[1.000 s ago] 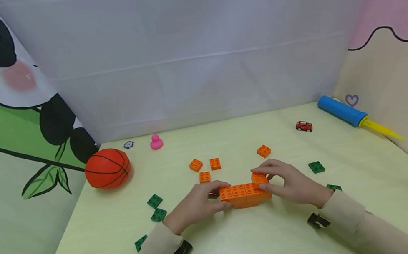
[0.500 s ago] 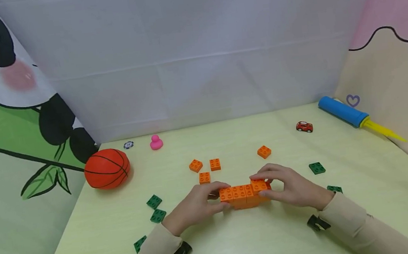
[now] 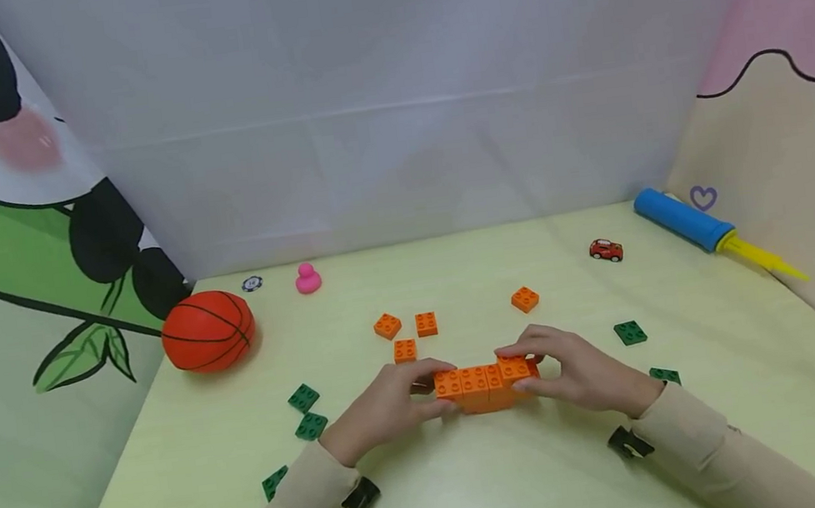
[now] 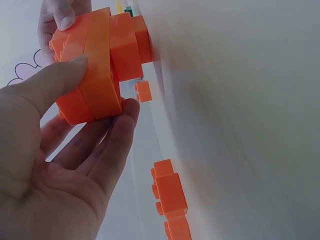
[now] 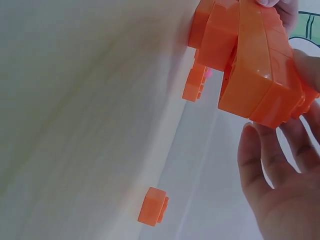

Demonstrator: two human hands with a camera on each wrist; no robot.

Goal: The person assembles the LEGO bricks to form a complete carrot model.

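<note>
An orange brick assembly, a short row two layers high, sits low over the pale green table between both hands. My left hand grips its left end; in the left wrist view the thumb lies on one face of the orange assembly and the fingers on the other. My right hand holds the right end, fingers over the top brick and thumb in front. The right wrist view shows the assembly above that hand's fingers.
Loose orange bricks lie just behind the hands. Green plates lie to both sides. A basketball, pink duck, red toy car and blue pump stand farther back.
The brick under my right fingers, raised above the right end a second ago, has gone down level with the row. Both hands have closed in slightly on the assembly.
</note>
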